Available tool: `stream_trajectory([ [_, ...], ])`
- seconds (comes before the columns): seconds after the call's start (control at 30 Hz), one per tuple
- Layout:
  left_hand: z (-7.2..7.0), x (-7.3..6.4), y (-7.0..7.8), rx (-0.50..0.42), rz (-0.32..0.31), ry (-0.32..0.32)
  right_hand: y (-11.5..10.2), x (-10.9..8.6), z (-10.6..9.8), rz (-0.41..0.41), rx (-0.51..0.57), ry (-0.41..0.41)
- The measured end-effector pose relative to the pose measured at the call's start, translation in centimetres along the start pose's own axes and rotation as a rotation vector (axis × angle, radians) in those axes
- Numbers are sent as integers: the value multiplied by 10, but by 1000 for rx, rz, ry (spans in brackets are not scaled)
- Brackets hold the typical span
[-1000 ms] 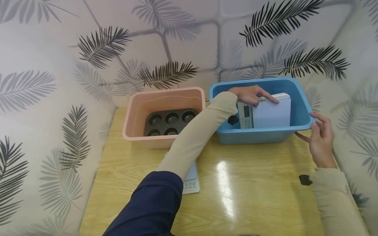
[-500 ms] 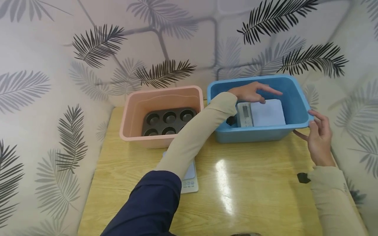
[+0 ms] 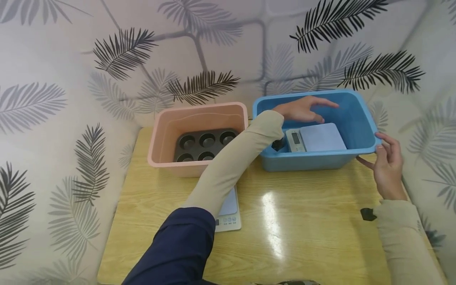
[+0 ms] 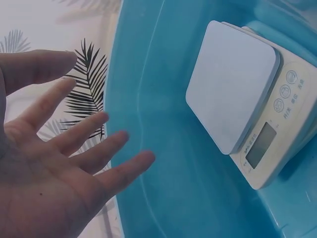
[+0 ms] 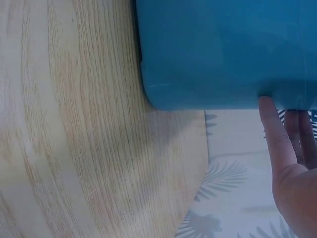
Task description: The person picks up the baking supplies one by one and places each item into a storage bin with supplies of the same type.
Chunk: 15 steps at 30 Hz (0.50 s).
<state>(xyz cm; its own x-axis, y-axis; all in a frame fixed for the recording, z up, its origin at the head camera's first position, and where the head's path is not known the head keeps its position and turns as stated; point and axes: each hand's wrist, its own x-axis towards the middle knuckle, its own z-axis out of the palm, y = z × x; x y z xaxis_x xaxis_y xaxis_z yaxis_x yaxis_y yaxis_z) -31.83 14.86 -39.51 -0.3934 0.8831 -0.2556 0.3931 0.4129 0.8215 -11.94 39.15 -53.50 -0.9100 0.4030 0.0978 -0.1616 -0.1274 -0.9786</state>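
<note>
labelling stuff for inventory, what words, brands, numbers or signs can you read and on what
"开/关" (probably): white rectangular digital scale in blue rectangular bin
Its other lettering: too small or blurred to read
White flat scale on yellowish wooden table: labels too small to read

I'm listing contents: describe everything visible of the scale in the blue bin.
The scale looks like pale plastic, with a flat plate, three round buttons and a grey display without readable digits. It lies plate-up inside the blue bin, display leftward in the head view; the left hand is apart from it.
</note>
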Motion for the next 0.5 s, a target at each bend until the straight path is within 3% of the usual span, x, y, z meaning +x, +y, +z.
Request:
stream_trajectory([
  [0.3, 5, -23, -8, -91, -21, 42, 1, -2, 7, 22, -31, 62],
  [0.5, 11, -40, -10, -106, 28, 64, 0, -2, 8, 10, -18, 95],
])
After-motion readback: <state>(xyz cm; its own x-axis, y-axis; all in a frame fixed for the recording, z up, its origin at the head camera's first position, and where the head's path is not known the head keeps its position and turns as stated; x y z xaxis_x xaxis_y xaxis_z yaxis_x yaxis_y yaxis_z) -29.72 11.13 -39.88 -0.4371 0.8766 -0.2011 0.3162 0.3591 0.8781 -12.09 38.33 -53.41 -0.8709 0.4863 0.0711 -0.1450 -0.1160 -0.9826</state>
